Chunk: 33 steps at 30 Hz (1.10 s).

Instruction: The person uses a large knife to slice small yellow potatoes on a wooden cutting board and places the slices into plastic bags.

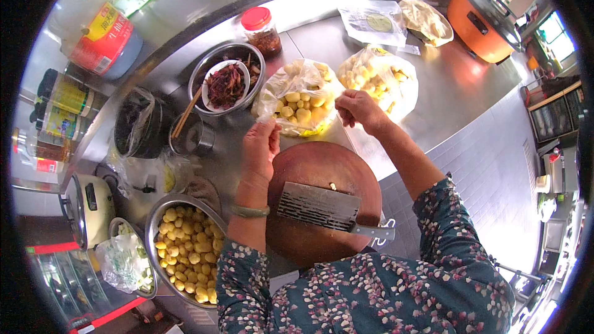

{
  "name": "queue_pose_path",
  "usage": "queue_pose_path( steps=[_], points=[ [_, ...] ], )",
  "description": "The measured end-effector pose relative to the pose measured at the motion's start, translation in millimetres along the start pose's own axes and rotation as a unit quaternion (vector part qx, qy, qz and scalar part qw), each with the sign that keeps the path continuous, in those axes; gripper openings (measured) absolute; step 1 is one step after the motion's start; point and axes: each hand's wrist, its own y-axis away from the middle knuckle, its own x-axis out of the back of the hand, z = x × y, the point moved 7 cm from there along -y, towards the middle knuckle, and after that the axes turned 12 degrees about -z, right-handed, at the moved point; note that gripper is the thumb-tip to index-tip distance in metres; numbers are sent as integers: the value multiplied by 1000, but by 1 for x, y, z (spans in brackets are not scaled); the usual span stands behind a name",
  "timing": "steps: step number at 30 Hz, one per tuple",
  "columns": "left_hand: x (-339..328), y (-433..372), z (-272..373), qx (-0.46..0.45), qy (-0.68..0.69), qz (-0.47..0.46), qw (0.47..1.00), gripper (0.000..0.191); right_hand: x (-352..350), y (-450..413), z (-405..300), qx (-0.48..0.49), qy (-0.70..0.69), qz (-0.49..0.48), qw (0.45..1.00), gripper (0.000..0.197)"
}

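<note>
A clear plastic bag (284,84) of small peeled potatoes (304,115) lies on the steel counter, its mouth towards me. My left hand (261,146) pinches the bag's near left edge. At its right edge, my right hand (361,110) has its fingers curled on the film. Just beyond that hand sits a second plastic bag (403,89) of potatoes. Below both hands is a round wooden chopping board (320,160). A cleaver (320,204) with a slotted-looking blade rests flat across it, handle to the right. One small pale scrap (332,186) lies above the blade.
At left, a steel basin (151,236) holds many potatoes, partly behind my left arm. Chopsticks (186,112) lean over a steel pot (204,138) beside a bowl of dark red pieces (226,86). A red-lidded jar (262,39) stands behind; an orange electric pan (482,25) is far right.
</note>
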Motion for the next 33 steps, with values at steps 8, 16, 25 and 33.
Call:
queue_pose_path(
  steps=[8,16,25,33],
  points=[
    [18,16,50,-82,-56,7,995,21,-6,23,-29,167,-15,40,985,28],
    [7,24,48,-90,-152,-2,984,27,-3,21,-31,129,327,241,905,22],
    [10,18,52,-97,-201,8,975,32,-30,-84,-52,-140,762,5,633,44],
    [13,9,101,-177,-193,32,964,34,45,-61,-138,209,-165,54,962,15]
  ],
)
